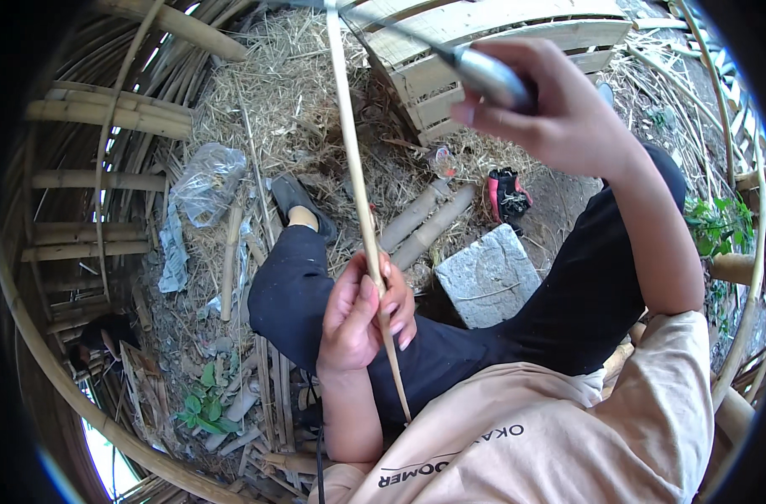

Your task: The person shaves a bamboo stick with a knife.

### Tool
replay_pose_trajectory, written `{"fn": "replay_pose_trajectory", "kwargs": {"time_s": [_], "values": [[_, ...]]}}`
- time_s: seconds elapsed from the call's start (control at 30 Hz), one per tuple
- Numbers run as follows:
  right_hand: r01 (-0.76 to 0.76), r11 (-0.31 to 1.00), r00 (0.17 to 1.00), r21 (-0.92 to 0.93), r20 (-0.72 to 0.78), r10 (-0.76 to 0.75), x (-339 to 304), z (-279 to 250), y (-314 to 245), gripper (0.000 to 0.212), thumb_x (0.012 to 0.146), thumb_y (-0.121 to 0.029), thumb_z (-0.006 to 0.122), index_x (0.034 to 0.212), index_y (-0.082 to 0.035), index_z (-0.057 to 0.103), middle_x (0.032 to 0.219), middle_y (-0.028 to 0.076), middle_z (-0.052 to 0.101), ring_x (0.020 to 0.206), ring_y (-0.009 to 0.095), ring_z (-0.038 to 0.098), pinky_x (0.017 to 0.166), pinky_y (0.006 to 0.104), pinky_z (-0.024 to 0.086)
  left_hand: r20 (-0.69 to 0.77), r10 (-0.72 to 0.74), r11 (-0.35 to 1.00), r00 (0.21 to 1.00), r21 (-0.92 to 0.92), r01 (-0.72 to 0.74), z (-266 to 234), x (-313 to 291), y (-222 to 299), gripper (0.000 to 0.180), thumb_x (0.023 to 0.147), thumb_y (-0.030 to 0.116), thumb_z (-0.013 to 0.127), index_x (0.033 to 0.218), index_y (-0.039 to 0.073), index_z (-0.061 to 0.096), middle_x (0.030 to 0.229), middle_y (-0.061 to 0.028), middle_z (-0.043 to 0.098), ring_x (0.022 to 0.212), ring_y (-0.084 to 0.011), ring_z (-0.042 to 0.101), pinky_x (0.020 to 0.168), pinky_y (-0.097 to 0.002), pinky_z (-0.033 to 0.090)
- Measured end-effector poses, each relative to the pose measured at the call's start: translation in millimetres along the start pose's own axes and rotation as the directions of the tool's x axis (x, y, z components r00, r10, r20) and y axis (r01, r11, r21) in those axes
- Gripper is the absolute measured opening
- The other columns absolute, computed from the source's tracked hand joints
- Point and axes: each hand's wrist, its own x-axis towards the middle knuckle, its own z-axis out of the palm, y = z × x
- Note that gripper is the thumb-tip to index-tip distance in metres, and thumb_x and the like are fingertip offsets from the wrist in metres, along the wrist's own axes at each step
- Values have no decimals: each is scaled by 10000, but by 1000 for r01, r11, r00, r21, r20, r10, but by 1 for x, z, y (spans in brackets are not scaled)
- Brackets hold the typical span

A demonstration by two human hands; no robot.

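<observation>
A long, pale, slender bamboo stick (354, 160) runs from the top edge of the view down to my lap, its lower end near my shirt. My left hand (362, 311) is closed around its lower half, with the thumb along it. Up at the right, my right hand (559, 109) grips a knife (492, 77) by its rounded handle, blurred by motion. The thin dark blade points left to the stick's upper end; whether the two touch I cannot tell.
A grey stone block (489, 275) lies by my leg, near a red and black object (509, 195) and two bamboo pieces (429, 225). Slatted wood (433, 88) stands ahead. Shavings (265, 92) and a clear plastic bag (207, 181) cover ground at left, beside a bamboo wall (106, 181).
</observation>
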Motion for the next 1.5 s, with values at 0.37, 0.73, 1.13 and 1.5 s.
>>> {"fn": "replay_pose_trajectory", "kwargs": {"time_s": [0.37, 0.73, 1.13, 1.5], "values": [[-43, 997, 995, -57, 91, 48, -1, 9, 16, 301, 888, -213, 747, 1018, 33, 632, 751, -1, 542, 678, 71, 495, 606, 262, 425, -331, -156, 949, 931, 213, 235, -2, 2, -6, 452, 1083, 442, 266, 1328, 95, 419, 674, 22, 352, 433, -19, 242, 369, -169, 218], [50, 973, 937, -227, 347, 33, -18, 44, 11, 305, 859, -305, 707, 982, -27, 700, 717, 184, 680, 722, 372, 685, 698, 450, 555, -386, 46, 868, 921, 472, 154, 21, 40, 18, 312, 1057, 367, 456, 1041, 60, 510, 638, 85, 338, 498, 8, 297, 396, -158, 222], [149, 988, 962, -40, 239, -135, -30, 49, 24, 337, 844, -164, 714, 1081, 42, 592, 763, 215, 628, 718, 376, 636, 627, 394, 485, -453, 135, 768, 881, 610, 196, 1, 42, -18, 327, 1045, 377, 496, 1187, 84, 527, 658, 97, 353, 521, 16, 295, 435, -162, 217], [57, 880, 890, -472, 423, 169, -33, 61, 33, 309, 816, -331, 733, 842, -31, 664, 665, 161, 656, 685, 367, 682, 641, 465, 550, -462, 250, 585, 851, 773, 247, -20, 42, -31, 298, 1051, 335, 493, 1047, 44, 556, 630, 66, 390, 500, -4, 338, 427, -199, 268]]}}
